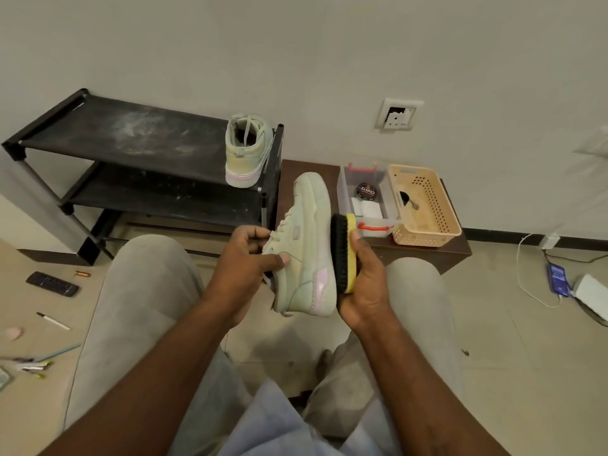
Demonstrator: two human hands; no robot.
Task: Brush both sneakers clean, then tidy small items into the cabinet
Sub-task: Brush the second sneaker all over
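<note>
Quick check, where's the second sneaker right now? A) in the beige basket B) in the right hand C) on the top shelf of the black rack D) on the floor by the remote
C: the second sneaker stands on the top shelf of the black rack, at its right end, while the left hand holds the other sneaker and the right hand holds the brush.

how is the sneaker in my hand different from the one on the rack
The held sneaker is off the ground, gripped by the left hand, toe pointing away; the rack sneaker stands on the black shoe rack, heel facing the camera. The held one has the brush in the right hand against its side; the rack one is untouched. Both are pale green with pink accents.
</note>
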